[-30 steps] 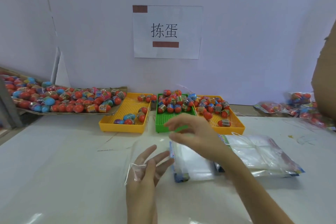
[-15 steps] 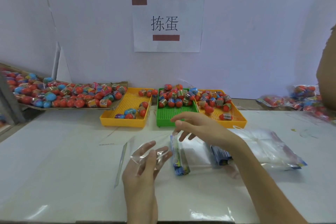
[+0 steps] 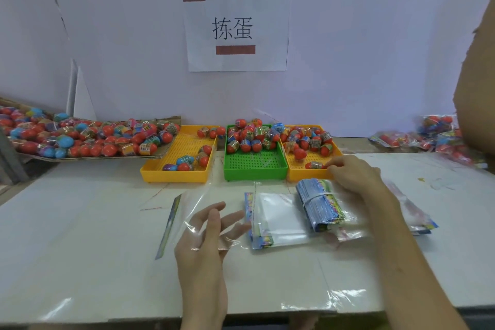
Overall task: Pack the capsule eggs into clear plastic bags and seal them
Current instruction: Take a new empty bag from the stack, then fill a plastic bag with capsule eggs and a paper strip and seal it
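Straight ahead, a white worktop (image 3: 80, 236) runs to a pale wall bearing a white paper sign with two printed Chinese characters (image 3: 235, 29). The left hand (image 3: 207, 244) lies near the middle of the worktop with its fingers spread and nearly straight, inside or under the mouth of a clear plastic bag with a blue printed edge strip (image 3: 187, 211); the film is too transparent to tell which, and the grip looks released rather than clenched. Just right of that hand lies a flat stack of clear bags with colourful header strips (image 3: 278, 220), and beside it a thick bundle of such bags bound with a rubber band (image 3: 318, 203). The right hand (image 3: 353, 174) reaches forward over the bundle to the near edge of the right yellow perforated plastic tray (image 3: 294, 169), its fingertips pinching a red capsule egg with a printed band (image 3: 314, 165). Other capsule eggs fill the back of a green perforated tray (image 3: 254, 169), dot a left yellow tray (image 3: 174, 174), and heap on a cardboard sheet (image 3: 101, 157) far left. Filled bags of eggs (image 3: 428, 136) lie far right.
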`<control>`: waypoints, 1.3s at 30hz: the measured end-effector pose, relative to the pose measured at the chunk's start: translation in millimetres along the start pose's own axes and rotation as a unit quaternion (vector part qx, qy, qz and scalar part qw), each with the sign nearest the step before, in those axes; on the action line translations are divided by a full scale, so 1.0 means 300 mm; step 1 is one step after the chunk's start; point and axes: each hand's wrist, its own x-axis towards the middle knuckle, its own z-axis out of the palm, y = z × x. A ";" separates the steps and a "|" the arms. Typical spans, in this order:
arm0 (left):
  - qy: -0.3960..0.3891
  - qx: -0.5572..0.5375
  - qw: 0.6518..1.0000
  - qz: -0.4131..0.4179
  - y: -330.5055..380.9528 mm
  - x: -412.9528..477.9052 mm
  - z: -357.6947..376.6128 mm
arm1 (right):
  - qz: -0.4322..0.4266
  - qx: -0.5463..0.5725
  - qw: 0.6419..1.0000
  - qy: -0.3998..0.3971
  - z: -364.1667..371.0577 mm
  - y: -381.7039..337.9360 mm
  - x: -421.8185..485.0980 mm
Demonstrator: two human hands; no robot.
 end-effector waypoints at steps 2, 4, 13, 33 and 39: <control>0.003 -0.001 1.000 -0.003 0.000 0.005 0.002 | -0.017 -0.008 0.999 0.048 0.005 -0.004 -0.002; 0.008 -0.013 1.000 -0.005 -0.002 0.007 0.005 | -0.061 0.025 0.995 0.068 0.010 -0.023 0.001; 0.007 -0.027 1.000 -0.003 0.000 0.007 0.006 | -0.140 0.009 0.989 -0.035 0.035 -0.047 0.011; 0.026 -0.060 0.998 -0.008 0.005 0.002 0.007 | -0.289 0.445 0.843 -0.089 0.012 -0.294 -0.533; 0.029 -0.048 0.998 -0.007 0.005 0.004 0.012 | -0.258 0.410 0.875 -0.004 0.053 -0.333 -0.535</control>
